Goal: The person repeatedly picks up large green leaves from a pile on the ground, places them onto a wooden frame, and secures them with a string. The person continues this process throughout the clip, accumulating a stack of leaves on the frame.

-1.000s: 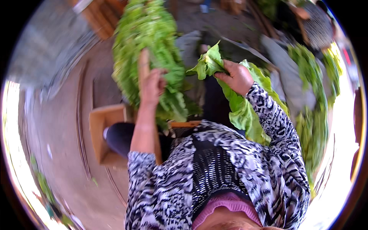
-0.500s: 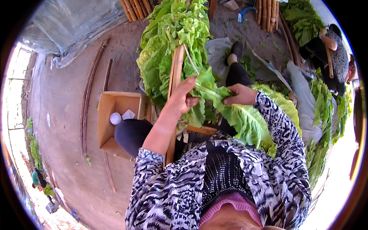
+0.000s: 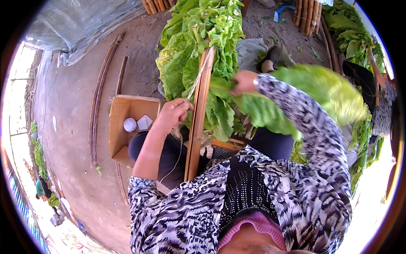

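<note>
Blk & wht patterned top (image 3: pixel 182 211), pink neckband (image 3: pixel 256 219)

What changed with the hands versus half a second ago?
Left hand moved left across the wooden stick, off the leaves, and now pinches string on that side. Right hand moved closer to the stick, leaves in grip. Same as before: cardboard box with white ball.

Looks decently bright and soft in the middle, but blows out to pure white along both sides. Gets kinda smeary around the right hand (image 3: pixel 245 83), sleeve (image 3: pixel 301 102) and held leaves (image 3: pixel 325 89), crisper elsewhere. Bends hard toward the rim, with black corners.
</note>
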Demonstrator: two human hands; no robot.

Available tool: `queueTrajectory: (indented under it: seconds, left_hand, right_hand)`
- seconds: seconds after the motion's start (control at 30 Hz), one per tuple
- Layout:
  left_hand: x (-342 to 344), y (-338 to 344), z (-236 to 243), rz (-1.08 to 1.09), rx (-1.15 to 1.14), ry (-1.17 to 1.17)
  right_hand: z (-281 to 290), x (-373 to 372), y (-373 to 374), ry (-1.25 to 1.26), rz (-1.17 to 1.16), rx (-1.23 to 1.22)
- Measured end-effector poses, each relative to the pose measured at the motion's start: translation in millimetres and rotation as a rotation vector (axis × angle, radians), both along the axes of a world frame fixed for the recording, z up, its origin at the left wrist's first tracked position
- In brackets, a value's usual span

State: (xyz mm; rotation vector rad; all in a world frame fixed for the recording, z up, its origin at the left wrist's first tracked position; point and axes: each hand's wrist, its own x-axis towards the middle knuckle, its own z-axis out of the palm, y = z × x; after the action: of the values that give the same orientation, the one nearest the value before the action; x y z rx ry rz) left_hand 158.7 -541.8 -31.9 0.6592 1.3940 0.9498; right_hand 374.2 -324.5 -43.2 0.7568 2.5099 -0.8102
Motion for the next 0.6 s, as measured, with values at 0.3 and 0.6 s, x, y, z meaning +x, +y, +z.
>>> queueTrajectory:
  seconds: [0.3,0.6]
  left_hand:
    - [-82.1,126.1,-52.3,0.148,-0.267,0.21]
    - [78.1,231.9,60.5,-0.509,0.269,1.108]
  right_hand:
    - [-82.7,-71.8,-2.7,0.759,-0.357,-0.586]
    - [-103.0,-116.5,9.3,1.609,-0.915,-0.889]
